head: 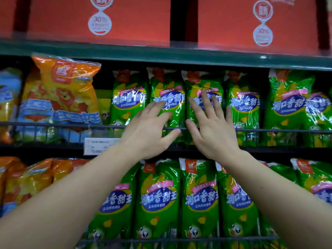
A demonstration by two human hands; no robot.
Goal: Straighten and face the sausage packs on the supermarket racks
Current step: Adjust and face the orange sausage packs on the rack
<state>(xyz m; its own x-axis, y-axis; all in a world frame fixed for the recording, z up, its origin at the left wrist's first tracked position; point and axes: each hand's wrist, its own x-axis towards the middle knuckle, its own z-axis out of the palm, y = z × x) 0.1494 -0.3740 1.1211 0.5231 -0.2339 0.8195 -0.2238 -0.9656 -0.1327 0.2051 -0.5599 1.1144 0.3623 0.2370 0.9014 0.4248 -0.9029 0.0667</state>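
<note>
green packs: upright, side by side, fronts outward, behind wire rail
orange pack: at their left, tilted, standing higher

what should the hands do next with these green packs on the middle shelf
Probably press both open hands onto the two green packs and square them up: the left hand spreads over the left green pack, the right hand over the right green pack, and both packs look slightly tilted behind the wire rail.
</note>
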